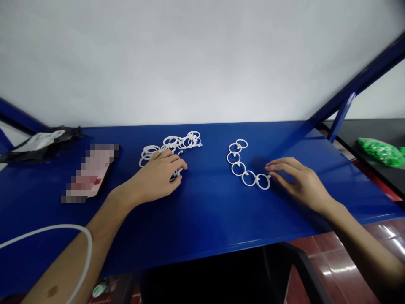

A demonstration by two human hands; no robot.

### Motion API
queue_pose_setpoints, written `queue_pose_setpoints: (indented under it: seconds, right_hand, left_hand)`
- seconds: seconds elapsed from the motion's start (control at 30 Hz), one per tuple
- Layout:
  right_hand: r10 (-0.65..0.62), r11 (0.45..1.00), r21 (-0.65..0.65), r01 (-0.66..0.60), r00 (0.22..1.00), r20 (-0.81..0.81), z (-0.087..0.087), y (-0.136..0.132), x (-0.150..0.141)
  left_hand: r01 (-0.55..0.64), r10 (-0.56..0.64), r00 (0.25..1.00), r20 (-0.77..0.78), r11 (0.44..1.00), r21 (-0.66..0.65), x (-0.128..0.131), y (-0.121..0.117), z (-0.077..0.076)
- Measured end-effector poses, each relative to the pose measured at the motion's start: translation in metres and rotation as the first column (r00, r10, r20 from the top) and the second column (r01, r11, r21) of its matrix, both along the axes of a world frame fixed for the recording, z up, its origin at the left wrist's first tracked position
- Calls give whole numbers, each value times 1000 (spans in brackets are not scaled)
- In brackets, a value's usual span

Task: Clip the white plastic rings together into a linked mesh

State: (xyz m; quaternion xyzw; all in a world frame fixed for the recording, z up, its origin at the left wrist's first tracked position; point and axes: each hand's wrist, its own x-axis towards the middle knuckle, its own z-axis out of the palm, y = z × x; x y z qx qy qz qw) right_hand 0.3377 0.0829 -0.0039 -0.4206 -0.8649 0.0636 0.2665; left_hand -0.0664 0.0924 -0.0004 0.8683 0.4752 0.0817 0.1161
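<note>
A pile of white plastic rings with small tabs [189, 142] lies in the middle left of the blue table. My left hand [160, 175] rests at the pile's near side, fingers curled. Part of a white ring [177, 172] shows between its thumb and fingers; the rest is hidden under the hand. To the right, several linked white rings form a curved chain [238, 169], flat on the table. My right hand [297, 181] is beside the chain's near end, fingertips close to the last ring's tab. Its fingers are slightly apart and nothing shows in them.
A phone, partly blurred out [91, 173], lies left on the blue table [202, 219]. Behind it is a black plastic package with a white label [39, 140]. A green bag [379, 152] sits on a dark surface at far right. A white cord [63, 226] crosses my left forearm.
</note>
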Motion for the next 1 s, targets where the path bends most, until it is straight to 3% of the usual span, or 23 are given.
queue_pose_setpoints:
  seconds: [0.1, 0.2, 0.27, 0.33, 0.43, 0.6, 1.0]
  right_hand:
    - [64, 995, 82, -62, 998, -23, 12, -3, -39]
    - [247, 968, 55, -246, 969, -11, 15, -5, -91]
    - [330, 944, -21, -329, 943, 49, 11, -3, -125]
    - [344, 938, -98, -332, 928, 146, 3, 1, -155]
    - [314, 949, -90, -301, 909, 276, -11, 10, -187]
    - [198, 978, -6, -208, 922, 334, -26, 20, -207]
    - [131, 986, 59, -158, 940, 315, -38, 21, -207]
  left_hand:
    - [2, -2, 1000, 6, 1000, 4, 0, 0, -1]
    - [12, -11, 1000, -6, 1000, 14, 0, 0, -2]
    - [21, -21, 1000, -3, 999, 33, 0, 0, -4]
    - [29, -30, 999, 17, 999, 43, 0, 1, -6]
    - [35, -36, 997, 67, 999, 14, 0, 2, -8]
    - [25, -19, 995, 98, 998, -57, 1, 1, -8]
    - [4, -1, 993, 119, 1000, -20, -2, 5, -10]
